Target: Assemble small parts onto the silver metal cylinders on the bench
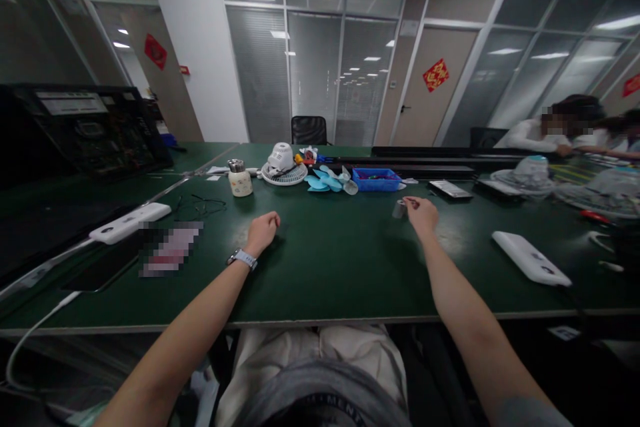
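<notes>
My right hand (423,212) pinches a small grey metal cylinder (399,209) between thumb and fingertips, at or just above the green table top. What sort of part it is does not show. Loosely curled, my left hand (263,229) rests on the table with no object visible in it; a watch is on that wrist. Beyond the hands lie light-blue fan blades (327,180), a blue tray (376,179) with small items in it, and a white fan body (281,157) on its round grille (285,175).
A cream flask (240,180) stands beyond my left hand. White power banks lie left (131,223) and right (531,258). A phone (103,268) lies left, below an opened computer case (90,130). Other people sit at the far right, near bagged fan parts (530,173).
</notes>
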`<state>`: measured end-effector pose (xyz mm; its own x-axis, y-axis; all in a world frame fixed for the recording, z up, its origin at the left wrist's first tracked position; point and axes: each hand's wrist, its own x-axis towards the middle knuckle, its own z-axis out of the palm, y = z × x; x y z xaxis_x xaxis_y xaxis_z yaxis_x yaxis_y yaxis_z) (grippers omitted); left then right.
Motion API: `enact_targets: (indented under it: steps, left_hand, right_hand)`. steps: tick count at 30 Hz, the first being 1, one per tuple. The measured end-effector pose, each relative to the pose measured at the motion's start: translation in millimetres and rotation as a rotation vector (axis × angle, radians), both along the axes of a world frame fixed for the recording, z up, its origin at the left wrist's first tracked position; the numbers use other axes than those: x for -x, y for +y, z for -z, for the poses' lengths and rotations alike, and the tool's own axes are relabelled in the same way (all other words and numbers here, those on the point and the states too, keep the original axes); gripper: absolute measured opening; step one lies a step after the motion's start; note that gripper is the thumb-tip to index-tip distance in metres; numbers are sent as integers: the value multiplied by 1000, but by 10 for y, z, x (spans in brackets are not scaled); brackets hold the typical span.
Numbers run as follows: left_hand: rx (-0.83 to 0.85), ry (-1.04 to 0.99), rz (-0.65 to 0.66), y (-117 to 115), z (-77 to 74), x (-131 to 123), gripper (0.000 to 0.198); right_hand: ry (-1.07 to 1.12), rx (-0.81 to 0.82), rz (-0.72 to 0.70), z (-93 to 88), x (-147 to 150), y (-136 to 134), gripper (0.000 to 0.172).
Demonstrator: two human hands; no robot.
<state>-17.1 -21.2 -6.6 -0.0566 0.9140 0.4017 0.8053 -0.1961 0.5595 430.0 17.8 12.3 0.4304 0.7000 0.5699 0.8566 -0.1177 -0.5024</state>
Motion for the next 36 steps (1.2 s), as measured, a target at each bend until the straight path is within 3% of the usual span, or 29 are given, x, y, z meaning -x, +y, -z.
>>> enact_targets:
  steps: [5,13,20,27,31,36]
  left_hand:
    - [-8,-13,3,-13,-3,-7,24]
    - [-23,-3,2,1,18,1,25]
    - [-5,-1,-8,-5,13,-1,25]
    - [-14,-4,-1,-2,14,3,26]
    - [-11,6,3,0,17,3,27]
    - [-10,-6,7,-24,11,-3,27]
  right_hand:
    - [35,46,-10,91,-55,82,29]
    - [62,-3,-11,93,-15,118,32]
    - [99,107,-13,91,-24,149,35]
    - [83,-159,187,242,-164,142,48]
    - [162,-45,141,395,-277,201,65]
    - [269,60,50,464,-384,344,52]
